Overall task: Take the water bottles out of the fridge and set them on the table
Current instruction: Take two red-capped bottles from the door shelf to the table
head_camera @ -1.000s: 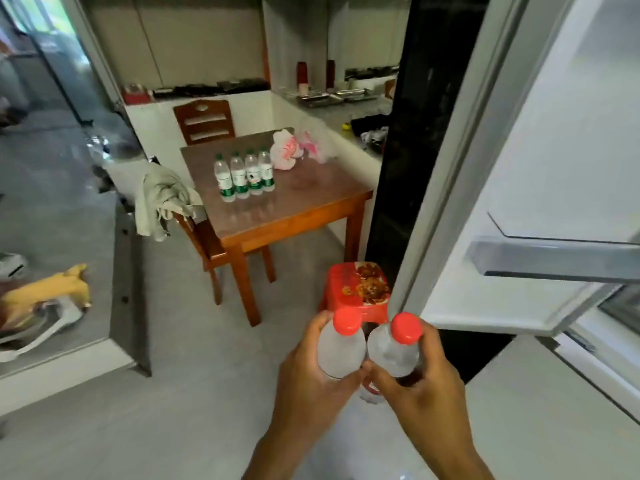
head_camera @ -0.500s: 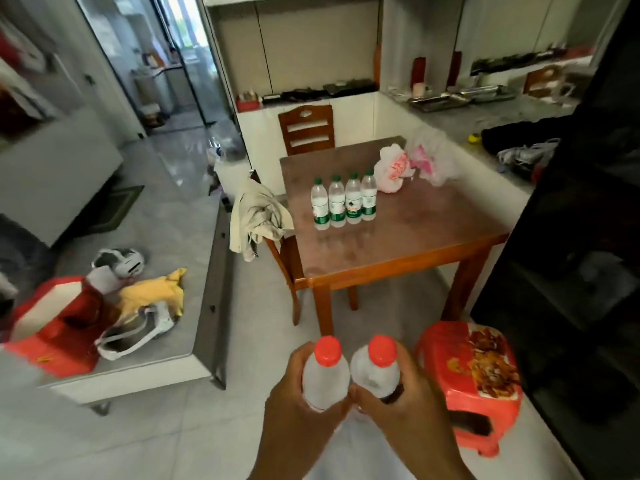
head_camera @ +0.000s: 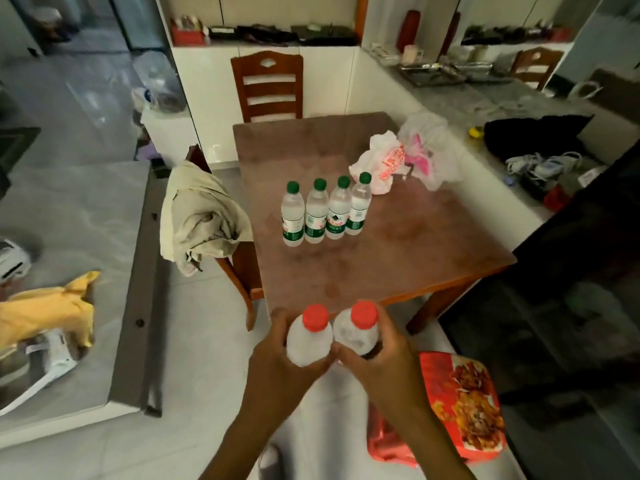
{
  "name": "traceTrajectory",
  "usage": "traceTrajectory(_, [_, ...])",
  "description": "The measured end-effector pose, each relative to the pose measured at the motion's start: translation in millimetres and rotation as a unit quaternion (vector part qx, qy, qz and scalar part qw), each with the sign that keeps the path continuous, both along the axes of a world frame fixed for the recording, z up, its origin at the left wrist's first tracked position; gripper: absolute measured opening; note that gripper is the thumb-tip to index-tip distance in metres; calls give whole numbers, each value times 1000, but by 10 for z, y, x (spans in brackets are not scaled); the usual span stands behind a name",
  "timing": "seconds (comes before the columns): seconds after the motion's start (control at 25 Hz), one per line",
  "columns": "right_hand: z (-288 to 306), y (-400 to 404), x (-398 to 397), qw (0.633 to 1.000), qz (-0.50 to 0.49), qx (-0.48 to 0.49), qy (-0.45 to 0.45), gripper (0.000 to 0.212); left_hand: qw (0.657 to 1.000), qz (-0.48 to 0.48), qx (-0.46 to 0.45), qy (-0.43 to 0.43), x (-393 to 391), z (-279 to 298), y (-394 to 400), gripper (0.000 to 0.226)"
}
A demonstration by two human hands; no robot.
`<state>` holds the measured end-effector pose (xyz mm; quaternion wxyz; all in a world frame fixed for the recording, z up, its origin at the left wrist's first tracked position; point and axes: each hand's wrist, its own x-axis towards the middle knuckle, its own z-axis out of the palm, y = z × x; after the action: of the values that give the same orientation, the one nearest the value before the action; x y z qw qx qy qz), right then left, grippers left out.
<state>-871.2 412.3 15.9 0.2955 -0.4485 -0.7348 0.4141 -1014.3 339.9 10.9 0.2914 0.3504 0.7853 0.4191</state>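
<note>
My left hand [head_camera: 277, 362] grips a frosted water bottle with a red cap [head_camera: 309, 337]. My right hand [head_camera: 388, 362] holds a second red-capped bottle [head_camera: 356, 332] pressed against the first. Both bottles are upright, in the air just short of the near edge of the brown wooden table [head_camera: 398, 265]. Several green-capped, green-labelled water bottles [head_camera: 325, 213] stand in a row on the table's left middle. The fridge is out of view.
Crumpled plastic bags [head_camera: 401, 161] lie at the table's far right. A chair draped with a beige cloth [head_camera: 201, 216] stands left of the table, another chair [head_camera: 266, 86] behind it. A red plastic stool [head_camera: 464, 403] sits on the floor by my right arm. A dark glossy panel [head_camera: 571, 306] fills the right.
The view has swung away from the open fridge door and moved closer to the table. Both hands, still holding the two red-capped bottles, have come up to the table's near edge.
</note>
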Motion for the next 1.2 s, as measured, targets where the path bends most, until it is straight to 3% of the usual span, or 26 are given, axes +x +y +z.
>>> traceTrajectory(0.12, [-72,461,-306,1000,-15,-3,-12,60,997,-53,-30,-48,-316,-26,507,38])
traceTrajectory(0.2, [-163,820,-501,1000,-13,-8,-18,59,999,-28,-6,-26,-505,-157,852,30])
traceTrajectory(0.48, [-641,1976,-989,997,71,-26,-32,64,996,87,-14,-26,-802,-629,1755,58])
traceTrajectory(0.64, [-805,2465,-1208,990,123,-60,-33,66,994,106,8,8,-960,-747,2147,49])
traceTrajectory(0.72, [-884,2637,-1301,987,141,-70,-36,65,992,119,15,23,-1031,-749,2288,57])
traceTrajectory(1.2, [-1090,2986,-1667,986,144,-72,-38,55,992,121,34,14,-1495,-1019,2696,54])
